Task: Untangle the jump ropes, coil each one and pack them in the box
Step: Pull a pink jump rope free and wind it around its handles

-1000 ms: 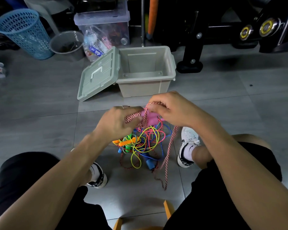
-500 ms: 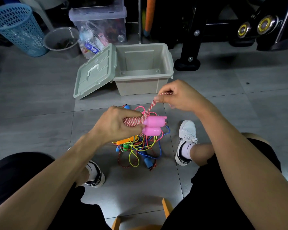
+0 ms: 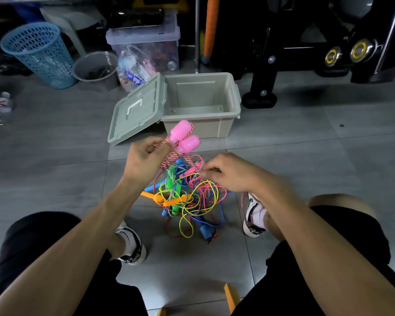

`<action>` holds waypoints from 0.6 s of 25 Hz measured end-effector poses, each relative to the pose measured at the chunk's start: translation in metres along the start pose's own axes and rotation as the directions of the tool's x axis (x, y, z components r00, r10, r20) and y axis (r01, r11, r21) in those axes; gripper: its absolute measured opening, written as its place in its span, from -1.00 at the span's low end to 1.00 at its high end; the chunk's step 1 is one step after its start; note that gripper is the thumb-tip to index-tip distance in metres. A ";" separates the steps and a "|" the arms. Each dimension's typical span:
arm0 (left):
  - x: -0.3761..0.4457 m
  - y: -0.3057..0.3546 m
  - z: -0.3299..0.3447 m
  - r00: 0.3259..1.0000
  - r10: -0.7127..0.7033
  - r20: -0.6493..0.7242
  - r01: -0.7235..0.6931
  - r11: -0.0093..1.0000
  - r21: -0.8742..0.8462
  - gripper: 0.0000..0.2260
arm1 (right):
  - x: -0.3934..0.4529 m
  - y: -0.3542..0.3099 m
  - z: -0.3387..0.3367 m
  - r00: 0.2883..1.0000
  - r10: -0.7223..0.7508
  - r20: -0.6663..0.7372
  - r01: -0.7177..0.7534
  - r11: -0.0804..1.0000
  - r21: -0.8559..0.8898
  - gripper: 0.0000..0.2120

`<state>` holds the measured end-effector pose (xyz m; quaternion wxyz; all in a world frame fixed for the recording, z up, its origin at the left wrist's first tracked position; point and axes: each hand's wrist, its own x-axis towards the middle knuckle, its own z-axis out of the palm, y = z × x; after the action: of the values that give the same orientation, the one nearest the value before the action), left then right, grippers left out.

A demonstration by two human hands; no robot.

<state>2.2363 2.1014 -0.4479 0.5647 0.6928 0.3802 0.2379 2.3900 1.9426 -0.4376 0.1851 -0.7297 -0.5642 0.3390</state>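
Head view: pink-handled rope (image 3: 184, 137) in left hand (image 3: 144, 159), above tangle (image 3: 187, 197).

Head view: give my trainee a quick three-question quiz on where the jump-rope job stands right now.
1. True or false: the beige box already holds a coiled rope.
2. Which hand holds the rope with the pink handles? A) left hand B) right hand C) neither
3. Fill in: the box lid leans against the box's ____ side as the camera sees it.

Key
1. False; nothing shows inside the box.
2. A; the left hand grips the red-and-white rope just below its handles, while the right hand pinches a strand at the tangled pile on the floor.
3. Left.
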 end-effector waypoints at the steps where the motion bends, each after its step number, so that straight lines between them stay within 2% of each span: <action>1: 0.000 -0.004 0.000 0.999 0.048 0.005 -0.048 0.989 0.137 -0.91 | -0.004 -0.009 -0.002 1.000 -0.028 -0.003 0.028 1.000 -0.014 -0.67; 3: -0.005 -0.008 0.001 0.987 0.148 0.062 -0.161 0.900 0.406 -0.79 | -0.013 -0.019 -0.013 0.996 -0.069 -0.056 0.068 0.998 -0.017 -0.69; 4: -0.007 -0.008 0.002 0.975 0.187 0.116 -0.220 0.854 0.471 -0.76 | -0.016 -0.020 -0.020 0.991 -0.075 -0.107 0.074 0.997 -0.010 -0.74; 8: -0.021 -0.003 0.012 0.865 0.322 0.385 -0.469 0.793 0.390 -0.85 | -0.013 -0.016 -0.037 0.959 -0.105 -0.265 0.122 0.991 0.047 -0.85; 11: -0.027 0.001 0.016 0.782 0.393 0.484 -0.570 0.766 0.298 -0.82 | -0.004 -0.007 -0.038 0.953 -0.101 -0.285 0.114 0.993 0.028 -0.86; 13: -0.026 0.003 0.017 0.777 0.391 0.493 -0.570 0.768 0.290 -0.76 | 0.001 0.000 -0.038 0.955 -0.076 -0.288 0.093 0.995 0.043 -0.86; 15: -0.025 0.004 0.017 0.821 0.339 0.460 -0.513 0.791 0.334 -0.73 | 0.006 0.002 -0.034 0.955 -0.075 -0.288 0.093 0.994 0.049 -0.86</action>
<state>2.2354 2.0713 -0.4462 0.3836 0.9035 0.1391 0.1309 2.4164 1.9511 -0.4165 0.3014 -0.7403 -0.5512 0.2394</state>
